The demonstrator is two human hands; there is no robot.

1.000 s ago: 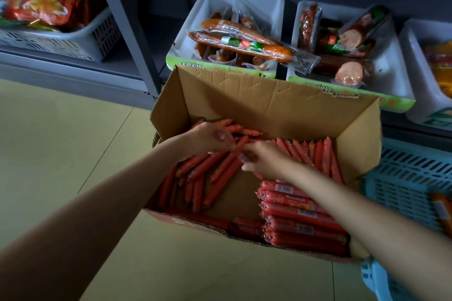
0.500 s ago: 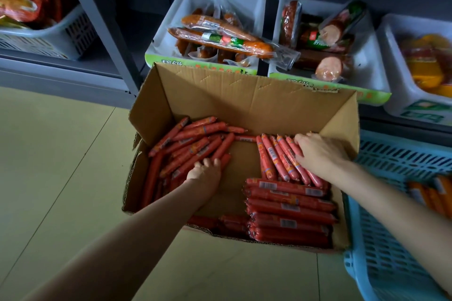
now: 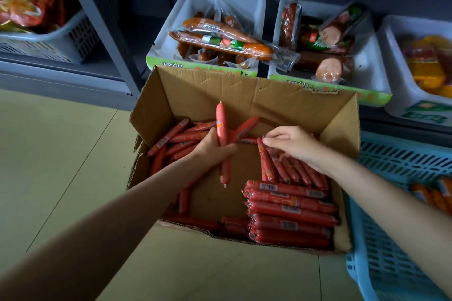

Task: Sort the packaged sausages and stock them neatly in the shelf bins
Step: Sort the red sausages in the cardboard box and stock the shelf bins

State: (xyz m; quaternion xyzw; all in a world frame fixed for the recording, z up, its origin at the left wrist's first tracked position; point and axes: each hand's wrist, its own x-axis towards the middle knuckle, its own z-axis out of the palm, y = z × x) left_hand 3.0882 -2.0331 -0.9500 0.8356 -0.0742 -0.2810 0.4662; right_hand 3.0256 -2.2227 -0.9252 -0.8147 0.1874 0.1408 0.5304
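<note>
A: Start with the big things. What's in front?

B: A shelf [image 3: 105, 32] at the back with white bins [image 3: 186, 7] of packaged sausages, a blue crate [image 3: 391, 203] at the right, and an open box [image 3: 244, 95] on the floor just below the bins.

A: And inside the box?

B: Red sausage sticks. A loose heap [image 3: 176, 139] fills the left side, lying slantwise. A tidy row [image 3: 293, 168] sits at the far right, with bundled packs [image 3: 288, 212] stacked crosswise in front of it.

A: The hands?

B: The left hand [image 3: 210, 149] grips a couple of sticks over the middle of the box. The clearest stick [image 3: 222, 134] stands nearly upright in view, its long axis running away from the person; another crosses behind it. The right hand [image 3: 291, 142] has fingertips pinched at the far end of the row's leftmost stick [image 3: 265, 161], fingers curled.

A: So what does the next move turn on?

B: My guess: the row runs lengthwise away from the person, and so does the held stick, roughly. The row lies just right of the left hand, which is nearer its open edge. Laying the sticks down parallel there looks natural, the crossing one needing a turn first.
</note>
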